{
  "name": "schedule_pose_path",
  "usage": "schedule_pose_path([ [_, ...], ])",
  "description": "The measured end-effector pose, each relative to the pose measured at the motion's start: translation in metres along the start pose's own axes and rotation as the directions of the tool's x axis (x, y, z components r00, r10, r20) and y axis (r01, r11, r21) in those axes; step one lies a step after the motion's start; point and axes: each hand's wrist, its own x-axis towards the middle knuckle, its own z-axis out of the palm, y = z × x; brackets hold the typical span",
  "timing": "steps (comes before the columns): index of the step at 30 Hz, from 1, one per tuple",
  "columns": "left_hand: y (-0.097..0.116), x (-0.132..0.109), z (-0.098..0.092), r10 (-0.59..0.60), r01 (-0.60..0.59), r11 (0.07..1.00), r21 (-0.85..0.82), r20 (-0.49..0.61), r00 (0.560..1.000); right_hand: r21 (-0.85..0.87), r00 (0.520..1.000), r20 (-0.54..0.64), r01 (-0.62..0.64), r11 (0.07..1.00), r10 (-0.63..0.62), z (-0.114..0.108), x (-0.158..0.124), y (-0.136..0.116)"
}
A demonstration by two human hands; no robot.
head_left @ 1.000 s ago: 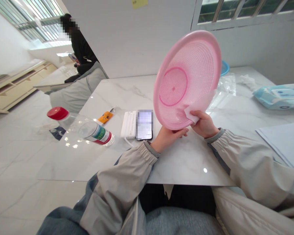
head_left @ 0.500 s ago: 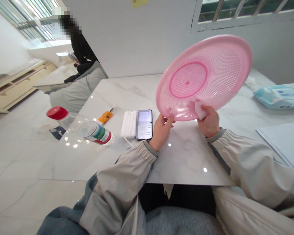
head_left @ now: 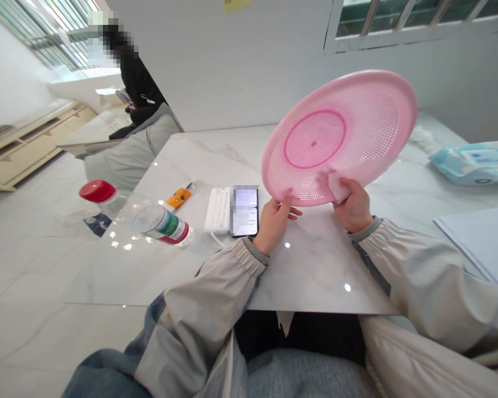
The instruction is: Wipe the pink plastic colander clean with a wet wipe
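**Pink basket held up over marble table, wipe pinched in right hand**

Head view: a pink plastic mesh basket [head_left: 340, 138] was tilted up above the middle of the table, at about 12 o'clock from the wearer, its round ring-marked face turned to the camera. The right hand [head_left: 352, 207] was closed in a pinch on a white wipe [head_left: 338, 187], pressing it against the basket's lower rim at about 1 o'clock. The left hand [head_left: 274, 224] was open with the fingers spread, and its fingertips met the rim at about 12 o'clock without a clear grip.

On the marble table [head_left: 315, 271], a white power bank [head_left: 218, 210] lay just beside a phone [head_left: 244, 213] with a blurred screen, near the left hand. An orange packet [head_left: 178, 198] lay beyond them. A clear plastic bottle [head_left: 161, 225] with a red cap [head_left: 97, 191] lay on its side at about 10 o'clock. A pack of wet wipes [head_left: 473, 163] sat at 2 o'clock, and sheets of paper [head_left: 481, 243] lay at 3 o'clock. The basket blocked the view of part of the far table. Farther off at 11 o'clock, a seated person [head_left: 139, 83] in a dark top held a phone, with a cream sideboard [head_left: 25, 132] behind.
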Motion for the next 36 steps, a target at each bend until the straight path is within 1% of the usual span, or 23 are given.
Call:
schedule_pose_path([
  [3, 0.0, 0.0, 0.001, -0.016, 0.016, 1.0, 0.002, 0.009, 1.0, 0.007, 1.0, -0.003, -0.016, 1.0, 0.016, 0.002, -0.002, -0.002],
  [6, 0.0, -0.001, 0.001, -0.035, 0.035, 0.999, -0.001, 0.031, 0.999, 0.046, 0.996, -0.043, -0.073, 0.996, 0.075, 0.008, -0.009, -0.006],
  [10, 0.0, -0.001, 0.001, -0.077, 0.079, 0.996, -0.034, 0.062, 0.995, 0.041, 0.99, -0.038, -0.136, 0.99, 0.138, 0.012, -0.014, -0.009],
  [14, 0.0, -0.002, 0.002, -0.092, 0.103, 0.991, -0.088, 0.123, 0.988, -0.01, 0.987, 0.029, -0.155, 0.988, 0.155, 0.01, -0.013, -0.006],
  [17, 0.0, -0.004, 0.002, -0.089, 0.11, 0.986, -0.127, 0.165, 0.982, -0.019, 0.978, 0.067, -0.199, 0.98, 0.2, 0.008, -0.013, -0.006],
  [21, 0.0, -0.004, 0.002, -0.086, 0.117, 0.981, -0.154, 0.189, 0.978, -0.041, 0.963, 0.122, -0.238, 0.97, 0.242, 0.01, -0.016, -0.008],
  [27, 0.001, -0.005, 0.002, -0.095, 0.122, 0.984, -0.128, 0.201, 0.975, -0.058, 0.945, 0.161, -0.278, 0.959, 0.284, 0.015, -0.023, -0.011],
  [30, 0.001, -0.006, 0.003, -0.095, 0.123, 0.984, -0.129, 0.2, 0.975, -0.073, 0.941, 0.185, -0.276, 0.958, 0.285, 0.015, -0.024, -0.011],
  [32, 0.001, -0.006, 0.003, -0.094, 0.122, 0.983, -0.136, 0.2, 0.975, -0.063, 0.947, 0.175, -0.261, 0.963, 0.268, 0.015, -0.024, -0.009],
  [34, 0.0, -0.006, 0.003, -0.089, 0.116, 0.984, -0.135, 0.187, 0.978, -0.047, 0.961, 0.146, -0.231, 0.972, 0.235, 0.015, -0.022, -0.008],
  [36, 0.0, -0.004, 0.003, -0.066, 0.082, 0.989, -0.126, 0.121, 0.99, -0.029, 0.979, 0.082, -0.186, 0.982, 0.188, 0.014, -0.019, -0.006],
])
